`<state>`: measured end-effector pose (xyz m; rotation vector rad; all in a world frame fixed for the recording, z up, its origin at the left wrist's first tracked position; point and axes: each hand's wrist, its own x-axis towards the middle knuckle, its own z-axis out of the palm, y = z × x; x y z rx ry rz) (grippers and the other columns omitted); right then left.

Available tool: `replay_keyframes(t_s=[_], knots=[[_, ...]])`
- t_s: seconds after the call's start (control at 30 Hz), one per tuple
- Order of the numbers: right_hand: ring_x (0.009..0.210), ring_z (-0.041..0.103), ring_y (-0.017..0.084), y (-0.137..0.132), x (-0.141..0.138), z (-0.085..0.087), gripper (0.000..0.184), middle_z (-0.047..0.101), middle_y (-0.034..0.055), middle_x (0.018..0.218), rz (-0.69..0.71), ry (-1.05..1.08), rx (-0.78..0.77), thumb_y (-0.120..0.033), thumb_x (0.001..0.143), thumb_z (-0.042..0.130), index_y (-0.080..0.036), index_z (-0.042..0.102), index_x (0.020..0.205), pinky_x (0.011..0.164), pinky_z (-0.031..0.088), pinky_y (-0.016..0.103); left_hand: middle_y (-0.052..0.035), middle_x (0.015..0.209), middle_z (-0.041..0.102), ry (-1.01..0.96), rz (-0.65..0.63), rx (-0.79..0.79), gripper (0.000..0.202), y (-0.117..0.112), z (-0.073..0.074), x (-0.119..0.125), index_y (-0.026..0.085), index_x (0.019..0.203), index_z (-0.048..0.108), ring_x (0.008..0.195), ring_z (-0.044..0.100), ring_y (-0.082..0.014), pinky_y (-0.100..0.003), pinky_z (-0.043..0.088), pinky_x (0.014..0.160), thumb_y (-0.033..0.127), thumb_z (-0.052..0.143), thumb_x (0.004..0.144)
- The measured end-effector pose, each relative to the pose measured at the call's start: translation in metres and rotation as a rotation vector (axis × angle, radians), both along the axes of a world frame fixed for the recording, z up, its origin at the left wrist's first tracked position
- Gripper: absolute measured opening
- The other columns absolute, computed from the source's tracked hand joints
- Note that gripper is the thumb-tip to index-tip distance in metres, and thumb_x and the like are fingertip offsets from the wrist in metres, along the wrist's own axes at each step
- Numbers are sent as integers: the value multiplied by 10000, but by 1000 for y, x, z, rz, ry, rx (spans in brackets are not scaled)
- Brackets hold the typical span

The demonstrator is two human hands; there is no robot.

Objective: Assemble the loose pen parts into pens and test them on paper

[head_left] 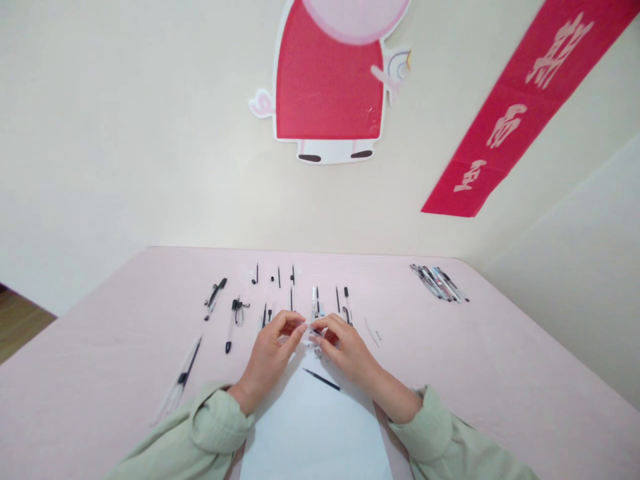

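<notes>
My left hand and my right hand meet at the middle of the pink table. Their fingertips pinch a small clear pen part between them; it is too small to name exactly. Both hands hover over the far edge of a white sheet of paper. A thin black refill lies on the paper just below my right hand. Several taken-apart pen pieces lie in rows beyond the hands.
A bundle of whole pens lies at the far right. A clear pen with black tip and another pen lie to the left; a clear pen barrel rests near the left sleeve. A wall with red decorations stands behind the table.
</notes>
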<state>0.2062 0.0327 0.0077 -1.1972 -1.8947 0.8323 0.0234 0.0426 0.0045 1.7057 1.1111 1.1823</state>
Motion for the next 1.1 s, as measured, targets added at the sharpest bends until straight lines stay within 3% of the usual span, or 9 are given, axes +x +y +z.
replay_keyframes(t_s=[0.37,0.57,0.7,0.8,0.9,0.97,1.1], knots=[[713,541,124,1,4,-7,310,558,35,994,-21,-14,32,-105,849,551,-232,581,1130,677,444,258,-33,923,637,-34,12,-45,187,1,-3,0,200,983,577,855,630,-173,-312,508,791,365,535,905],[686,526,125,2,4,-4,222,572,34,949,-30,-44,67,-170,872,565,-226,611,1082,661,431,255,-33,928,632,-53,-24,-57,185,0,-3,1,202,990,571,878,629,-174,-318,513,806,364,535,906],[657,514,125,4,7,-2,161,600,27,899,-85,-34,79,-186,861,570,-214,636,1004,635,419,250,-25,905,614,-35,-17,-38,224,1,-2,1,205,1098,521,864,623,-171,-321,512,795,335,518,916],[592,491,112,9,12,-4,142,608,21,881,-220,68,40,-232,860,554,-201,626,979,584,415,242,-26,891,596,102,-20,39,157,-4,2,3,200,1049,517,845,603,-174,-321,500,771,290,507,920],[568,467,111,15,17,-11,169,600,9,833,-330,168,-3,-291,850,553,-195,611,976,539,410,232,-41,938,599,382,-237,200,58,-18,2,11,203,943,571,894,580,-192,-330,476,792,205,544,891],[568,465,112,19,19,-15,196,593,3,821,-354,218,-26,-315,840,557,-197,607,989,528,412,228,-47,996,613,558,-390,319,122,-29,-3,18,210,956,595,923,575,-214,-352,465,804,154,595,847],[567,463,111,21,20,-17,215,586,-5,803,-359,262,-41,-334,829,562,-199,615,987,515,402,224,-42,984,629,755,-436,434,107,-43,-15,28,193,921,596,896,568,-218,-355,449,795,113,578,852]])
